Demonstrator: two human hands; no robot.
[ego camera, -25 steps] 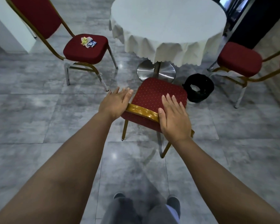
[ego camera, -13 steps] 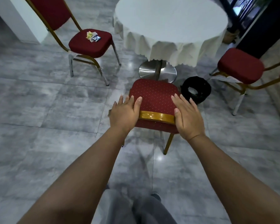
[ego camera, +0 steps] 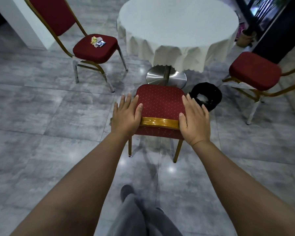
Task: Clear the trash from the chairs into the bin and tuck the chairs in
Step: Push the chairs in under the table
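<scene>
The near red chair [ego camera: 160, 101] with a gold top rail stands in front of me, facing the round table [ego camera: 177, 23]. My left hand [ego camera: 126, 114] lies on the left corner of its back and my right hand [ego camera: 194, 120] on the right corner, fingers stretched forward, thumbs at the rail. A black bin [ego camera: 216, 94] with something white inside sits on the floor just right of this chair. On the seat of the left chair [ego camera: 95, 51] lie a yellow crumpled scrap and a dark wrapper [ego camera: 98, 42]. The right chair [ego camera: 255, 70] has a bare seat.
The table has a white cloth and a steel pedestal base [ego camera: 166, 79] right beyond the near chair. A white pillar [ego camera: 24, 23] stands at the far left. A potted plant [ego camera: 246, 37] is at the far right. Grey tiled floor lies around the chairs.
The near chair has turned square to the table and slid closer to the pedestal. Both hands stayed on its back, shifting out to the corners. I have stepped forward.
</scene>
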